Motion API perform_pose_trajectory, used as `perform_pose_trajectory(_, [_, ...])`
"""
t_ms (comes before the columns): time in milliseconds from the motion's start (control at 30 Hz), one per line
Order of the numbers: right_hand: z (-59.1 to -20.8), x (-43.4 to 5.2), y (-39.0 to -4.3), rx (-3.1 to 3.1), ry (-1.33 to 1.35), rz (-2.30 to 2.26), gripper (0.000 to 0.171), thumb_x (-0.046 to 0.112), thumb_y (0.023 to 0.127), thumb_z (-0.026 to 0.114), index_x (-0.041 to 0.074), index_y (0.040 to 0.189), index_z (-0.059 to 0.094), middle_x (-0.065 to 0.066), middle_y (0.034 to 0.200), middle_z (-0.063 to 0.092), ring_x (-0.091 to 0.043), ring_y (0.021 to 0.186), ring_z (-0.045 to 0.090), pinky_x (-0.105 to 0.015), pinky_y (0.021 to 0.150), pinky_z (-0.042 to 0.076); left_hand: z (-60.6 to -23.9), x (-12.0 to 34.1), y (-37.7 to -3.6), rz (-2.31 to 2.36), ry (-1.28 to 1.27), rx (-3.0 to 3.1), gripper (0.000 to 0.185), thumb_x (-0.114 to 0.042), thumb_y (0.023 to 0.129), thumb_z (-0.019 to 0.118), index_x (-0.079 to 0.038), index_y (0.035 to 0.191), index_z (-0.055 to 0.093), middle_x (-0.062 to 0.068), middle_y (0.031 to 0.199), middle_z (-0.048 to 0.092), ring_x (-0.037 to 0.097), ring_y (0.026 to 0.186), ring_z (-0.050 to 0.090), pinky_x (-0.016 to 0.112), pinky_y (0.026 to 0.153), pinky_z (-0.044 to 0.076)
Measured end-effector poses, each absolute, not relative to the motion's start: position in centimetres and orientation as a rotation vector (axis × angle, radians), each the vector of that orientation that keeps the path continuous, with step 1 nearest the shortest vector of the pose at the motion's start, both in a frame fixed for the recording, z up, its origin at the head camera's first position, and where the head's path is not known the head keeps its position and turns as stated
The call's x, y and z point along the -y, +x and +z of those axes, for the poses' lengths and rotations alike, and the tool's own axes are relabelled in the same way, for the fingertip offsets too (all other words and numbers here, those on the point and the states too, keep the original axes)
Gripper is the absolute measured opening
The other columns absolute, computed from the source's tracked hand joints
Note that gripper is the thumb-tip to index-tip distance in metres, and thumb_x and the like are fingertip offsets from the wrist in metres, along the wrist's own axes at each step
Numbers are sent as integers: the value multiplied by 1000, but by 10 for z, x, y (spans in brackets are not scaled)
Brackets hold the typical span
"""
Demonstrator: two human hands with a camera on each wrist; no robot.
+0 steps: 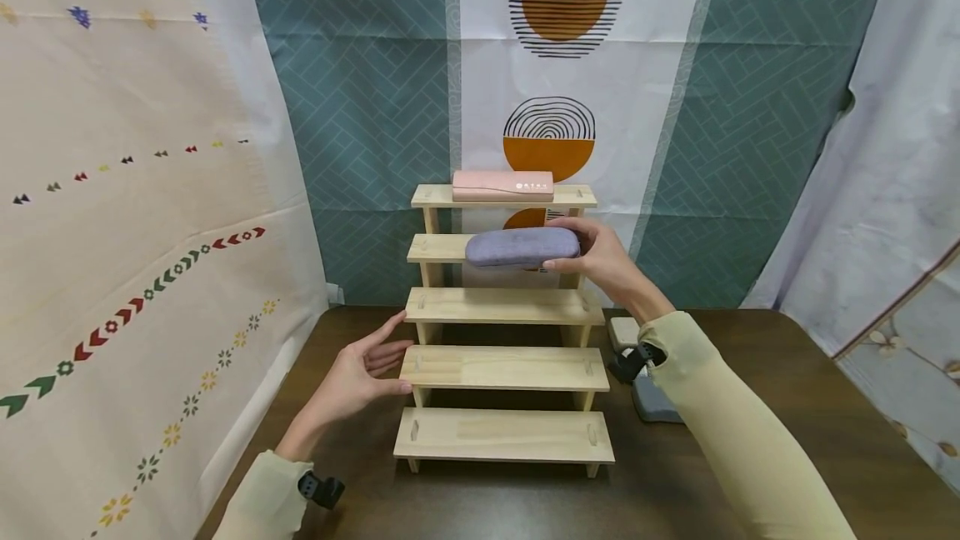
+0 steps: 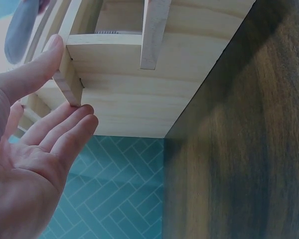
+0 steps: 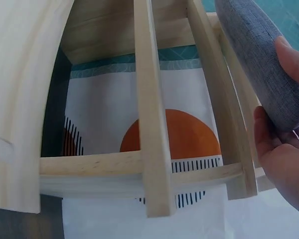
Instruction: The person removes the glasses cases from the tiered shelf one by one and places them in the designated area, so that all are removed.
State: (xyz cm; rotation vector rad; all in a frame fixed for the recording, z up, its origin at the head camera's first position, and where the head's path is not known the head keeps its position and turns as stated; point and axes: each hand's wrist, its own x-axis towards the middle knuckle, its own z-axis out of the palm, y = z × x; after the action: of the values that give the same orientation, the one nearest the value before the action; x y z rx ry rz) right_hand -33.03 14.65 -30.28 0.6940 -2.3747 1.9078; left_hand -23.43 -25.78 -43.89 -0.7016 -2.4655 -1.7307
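Note:
My right hand (image 1: 592,257) grips one end of a blue-grey fabric glasses case (image 1: 517,247), thumb on one side and fingers on the other. The case is held level in front of the second-highest step of a pale wooden five-step stand (image 1: 502,304). Along the stand's left side is my left hand (image 1: 360,377), its fingers nearly straight. In the left wrist view, the thumb (image 2: 52,47) and fingertips lie right at the end of one step board. A pink glasses case (image 1: 502,185) rests on the top step.
To the right of the stand, partly behind my right wrist, lie a cream-coloured item (image 1: 622,332) and a grey-blue one (image 1: 656,402). The stand rests on a dark wooden table (image 1: 495,507). A patterned cloth (image 1: 360,107) hangs behind.

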Motion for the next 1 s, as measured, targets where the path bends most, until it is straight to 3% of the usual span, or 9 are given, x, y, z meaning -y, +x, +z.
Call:
perform_pose_trajectory(400, [-315,-166,-312,2370,701,1925,67,-5,88,82,0,149,56,-21,143,55,-32,119,56,-26,88,57,-440,258,-235,-1744,-724,2446,108,-2,78,93,-27,166,36,24,147,57,38,135,57,44,106,52])
perform_pose_trajectory(633, [-324,-179,-305,2367,710,1912,68,-4,89,82,-1,151,54,-23,146,53,-31,123,55,-24,93,55,-439,259,-234,-1762,-727,2444,108,-2,78,93,-27,166,36,24,147,58,38,135,57,49,107,50])
perform_pose_trajectory(800, [-330,-188,-299,2374,696,1894,68,-3,90,81,-2,151,52,-24,146,52,-29,121,57,-24,90,58,-440,258,-235,-1750,-731,2451,108,-3,78,93,-27,166,36,24,147,57,38,136,57,49,107,51])
perform_pose_trajectory(1000, [-337,-199,-293,2379,684,1896,69,-2,91,81,-3,152,50,-22,145,52,-24,118,60,-27,86,61,-438,258,-235,-1770,-741,2431,108,-1,78,93,-26,166,36,25,146,57,39,135,57,57,107,48])
